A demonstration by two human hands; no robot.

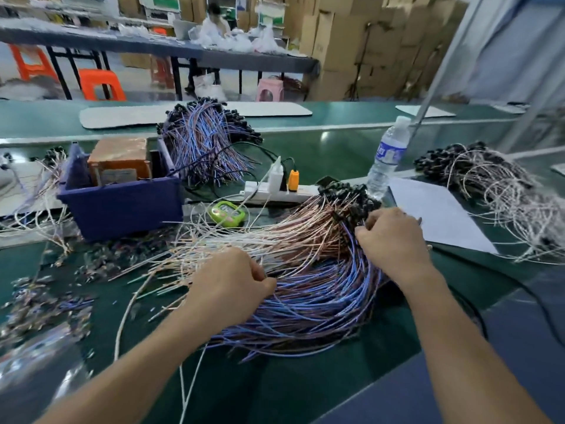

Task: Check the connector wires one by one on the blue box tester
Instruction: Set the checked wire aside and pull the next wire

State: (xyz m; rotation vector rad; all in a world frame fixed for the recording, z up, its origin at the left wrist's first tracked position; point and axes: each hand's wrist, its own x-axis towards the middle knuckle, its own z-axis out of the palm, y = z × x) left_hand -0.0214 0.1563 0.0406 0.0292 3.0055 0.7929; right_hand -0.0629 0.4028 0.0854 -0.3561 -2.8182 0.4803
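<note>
A big fan-shaped bundle of connector wires, white, copper and blue, lies on the green table in front of me. Black connector ends crowd its far right tip. My left hand pinches strands at the bundle's left middle. My right hand curls its fingers into the wires just below the black connectors. The blue box tester stands at the left, with an orange-brown unit inside it.
A second wire bundle lies behind the blue box, another at the far right. A power strip, a green timer, a water bottle and a white sheet sit nearby. Loose wires scatter left.
</note>
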